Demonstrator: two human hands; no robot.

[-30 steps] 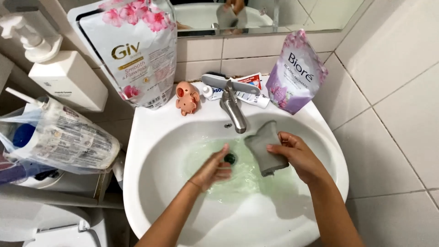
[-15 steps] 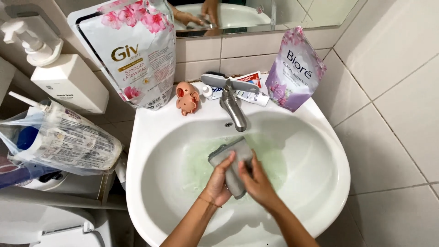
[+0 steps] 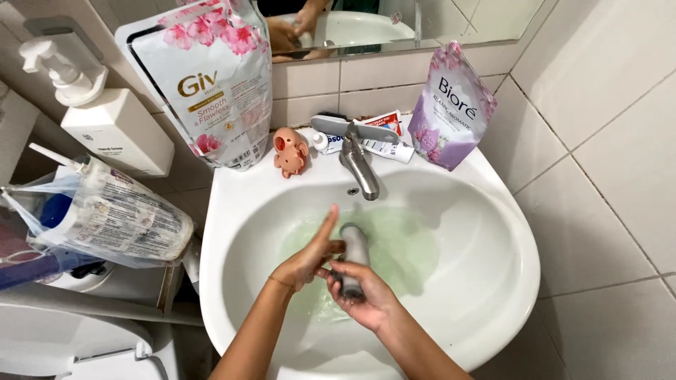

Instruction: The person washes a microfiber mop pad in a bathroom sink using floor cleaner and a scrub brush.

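Rolled grey wet cloth (image 3: 354, 257) below the steel tap (image 3: 359, 167), right hand (image 3: 366, 299) fingers wrapped around it, left hand (image 3: 308, 255) fingers flat against it

cloth (image 3: 354, 252) in sink (image 3: 493, 232), below faucet (image 3: 360, 167)

Glossy white ceramic sink (image 3: 493, 232), brushed metal tap (image 3: 359, 169), wet grey cloth (image 3: 354, 257), shiny plastic pouches (image 3: 211, 84)

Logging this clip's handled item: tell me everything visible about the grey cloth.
The grey cloth looks like soft fabric, bunched into a narrow roll that stands roughly upright over the sink, above greenish water. The right hand grips its lower part from below; the left hand presses flat against its left side. Its rounded top end pokes out, just below the faucet. Wetness cannot be told.
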